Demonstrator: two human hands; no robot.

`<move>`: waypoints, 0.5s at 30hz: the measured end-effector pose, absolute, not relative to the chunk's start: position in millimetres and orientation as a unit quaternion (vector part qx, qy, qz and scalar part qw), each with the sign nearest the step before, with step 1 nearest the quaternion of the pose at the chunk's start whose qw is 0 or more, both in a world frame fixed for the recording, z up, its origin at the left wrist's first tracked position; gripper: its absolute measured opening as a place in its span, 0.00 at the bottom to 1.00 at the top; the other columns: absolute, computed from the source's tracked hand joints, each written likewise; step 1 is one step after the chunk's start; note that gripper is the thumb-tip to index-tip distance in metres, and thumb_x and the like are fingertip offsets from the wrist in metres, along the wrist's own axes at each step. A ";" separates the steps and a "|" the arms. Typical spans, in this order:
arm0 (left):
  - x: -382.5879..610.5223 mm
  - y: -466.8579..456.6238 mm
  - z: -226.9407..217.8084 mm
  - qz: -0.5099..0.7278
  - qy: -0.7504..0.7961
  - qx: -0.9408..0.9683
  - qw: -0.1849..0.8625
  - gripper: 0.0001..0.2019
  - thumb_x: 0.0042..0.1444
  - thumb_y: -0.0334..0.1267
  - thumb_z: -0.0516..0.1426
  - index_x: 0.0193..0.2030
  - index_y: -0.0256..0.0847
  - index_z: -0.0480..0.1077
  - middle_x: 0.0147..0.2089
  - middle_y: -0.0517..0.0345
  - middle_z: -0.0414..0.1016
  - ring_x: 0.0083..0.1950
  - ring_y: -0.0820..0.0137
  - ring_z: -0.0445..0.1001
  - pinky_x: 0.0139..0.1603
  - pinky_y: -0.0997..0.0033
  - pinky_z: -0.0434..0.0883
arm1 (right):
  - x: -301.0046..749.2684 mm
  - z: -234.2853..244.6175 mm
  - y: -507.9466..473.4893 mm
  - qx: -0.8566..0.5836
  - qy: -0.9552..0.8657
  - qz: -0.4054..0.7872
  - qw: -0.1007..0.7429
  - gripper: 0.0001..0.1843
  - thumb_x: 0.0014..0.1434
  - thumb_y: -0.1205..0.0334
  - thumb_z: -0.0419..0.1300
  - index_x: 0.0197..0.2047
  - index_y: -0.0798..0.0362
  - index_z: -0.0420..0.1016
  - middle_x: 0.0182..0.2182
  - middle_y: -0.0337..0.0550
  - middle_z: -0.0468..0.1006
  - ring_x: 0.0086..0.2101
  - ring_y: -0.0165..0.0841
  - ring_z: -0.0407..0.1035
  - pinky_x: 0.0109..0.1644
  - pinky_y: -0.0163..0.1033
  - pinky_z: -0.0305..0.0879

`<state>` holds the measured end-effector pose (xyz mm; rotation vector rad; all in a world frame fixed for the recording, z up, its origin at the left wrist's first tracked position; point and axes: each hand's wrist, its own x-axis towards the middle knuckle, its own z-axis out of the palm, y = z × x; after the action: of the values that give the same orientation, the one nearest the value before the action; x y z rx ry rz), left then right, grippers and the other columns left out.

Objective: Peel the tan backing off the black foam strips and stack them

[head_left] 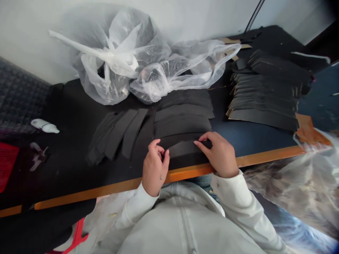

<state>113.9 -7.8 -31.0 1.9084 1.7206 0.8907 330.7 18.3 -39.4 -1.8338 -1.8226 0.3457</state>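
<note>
A curved black strip (184, 149) lies near the table's front edge, between my two hands. My left hand (154, 168) has its thumb and curled fingers at the strip's left end. At the other end, the thumb and index finger of my right hand (221, 155) pinch its upper corner. Just beyond are several overlapping black strips (182, 124) of similar shape, laid in rows. To the left, more narrow black strips (120, 132) are fanned out at a slant. The material of the strips is hard to make out.
Clear plastic bags (148, 63) stand along the wall. A thick stack of black pieces with tan edges (262, 95) sits at the right. At the left are a small white bottle (45, 126) and a red object (7, 164). The table's front edge (190, 173) is orange-brown.
</note>
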 end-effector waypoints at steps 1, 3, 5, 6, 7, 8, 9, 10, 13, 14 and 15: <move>113.4 -7.7 -32.7 0.318 0.616 0.692 0.202 0.19 0.65 0.32 0.54 0.60 0.41 0.54 0.35 0.62 0.69 0.35 0.71 0.72 0.41 0.71 0.70 | 330.7 -39.5 18.2 -0.678 -0.675 0.127 0.263 0.10 0.63 0.53 0.61 0.34 0.50 0.72 0.32 0.40 0.76 0.33 0.35 0.71 0.35 0.38 0.61; 113.5 -7.7 -35.3 0.314 0.611 0.702 0.186 0.18 0.66 0.33 0.53 0.60 0.40 0.54 0.37 0.60 0.69 0.38 0.70 0.73 0.42 0.70 0.71 | 330.7 -40.0 18.0 -0.677 -0.676 0.123 0.265 0.11 0.63 0.52 0.60 0.34 0.50 0.72 0.32 0.40 0.76 0.33 0.35 0.71 0.35 0.38 0.60; 115.3 -8.2 -37.0 0.307 0.610 0.711 0.170 0.17 0.66 0.33 0.52 0.60 0.40 0.54 0.37 0.59 0.70 0.38 0.69 0.73 0.42 0.70 0.71 | 330.6 -40.4 17.8 -0.677 -0.676 0.121 0.266 0.12 0.64 0.51 0.59 0.34 0.49 0.72 0.32 0.40 0.76 0.33 0.35 0.71 0.34 0.38 0.60; 116.4 -8.3 -37.4 0.302 0.609 0.716 0.160 0.17 0.67 0.33 0.52 0.60 0.40 0.54 0.37 0.58 0.70 0.38 0.69 0.73 0.42 0.69 0.71 | 330.6 -40.5 17.8 -0.677 -0.676 0.120 0.266 0.12 0.64 0.51 0.59 0.34 0.49 0.72 0.32 0.40 0.76 0.33 0.34 0.70 0.34 0.38 0.60; 117.3 -8.4 -37.3 0.293 0.609 0.723 0.145 0.17 0.67 0.33 0.51 0.60 0.39 0.55 0.37 0.58 0.70 0.38 0.68 0.73 0.41 0.69 0.71 | 330.5 -40.6 17.7 -0.677 -0.676 0.120 0.265 0.12 0.64 0.51 0.59 0.34 0.49 0.72 0.32 0.40 0.76 0.32 0.34 0.70 0.34 0.38 0.60; 117.4 -8.3 -36.7 0.277 0.613 0.730 0.122 0.16 0.67 0.33 0.51 0.60 0.39 0.56 0.37 0.57 0.70 0.39 0.67 0.73 0.41 0.68 0.71 | 330.5 -40.6 17.6 -0.676 -0.677 0.120 0.264 0.12 0.64 0.51 0.58 0.34 0.49 0.73 0.32 0.40 0.76 0.32 0.34 0.70 0.34 0.38 0.60; 116.6 -8.0 -35.4 0.254 0.621 0.736 0.091 0.16 0.67 0.34 0.52 0.59 0.38 0.59 0.38 0.54 0.70 0.40 0.65 0.72 0.41 0.66 0.72 | 330.6 -40.5 17.6 -0.676 -0.678 0.120 0.263 0.12 0.64 0.51 0.58 0.34 0.49 0.73 0.32 0.40 0.76 0.32 0.35 0.70 0.34 0.38 0.60; 114.5 -7.6 -33.3 0.229 0.631 0.739 0.056 0.16 0.66 0.36 0.53 0.59 0.37 0.61 0.40 0.51 0.70 0.41 0.62 0.72 0.42 0.63 0.72 | 330.6 -40.4 17.5 -0.675 -0.680 0.119 0.262 0.12 0.64 0.51 0.58 0.34 0.49 0.73 0.32 0.40 0.76 0.32 0.35 0.70 0.34 0.38 0.60; 102.0 -6.1 -22.0 0.190 0.643 0.742 -0.021 0.16 0.65 0.36 0.53 0.57 0.33 0.66 0.48 0.40 0.69 0.48 0.53 0.70 0.47 0.53 0.72 | 330.7 -40.1 17.1 -0.671 -0.686 0.113 0.258 0.12 0.64 0.51 0.58 0.35 0.49 0.73 0.32 0.41 0.76 0.33 0.36 0.71 0.34 0.38 0.60; 97.3 -5.5 -16.7 0.204 0.634 0.746 -0.026 0.15 0.65 0.33 0.52 0.57 0.33 0.67 0.50 0.38 0.68 0.51 0.52 0.69 0.50 0.50 0.71 | 330.8 -40.0 17.1 -0.670 -0.688 0.111 0.257 0.12 0.64 0.51 0.57 0.35 0.49 0.73 0.32 0.41 0.76 0.33 0.36 0.71 0.34 0.38 0.61; 93.5 -4.8 -11.2 0.226 0.615 0.755 -0.019 0.15 0.66 0.31 0.50 0.57 0.34 0.67 0.53 0.37 0.68 0.54 0.52 0.68 0.54 0.48 0.70 | 331.0 -40.1 17.2 -0.669 -0.688 0.110 0.257 0.12 0.64 0.51 0.57 0.35 0.49 0.73 0.32 0.42 0.77 0.33 0.36 0.71 0.34 0.39 0.61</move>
<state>93.5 -4.8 -11.2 2.4023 1.9555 0.7203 331.0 17.2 -40.1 -1.8163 -1.8672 0.2981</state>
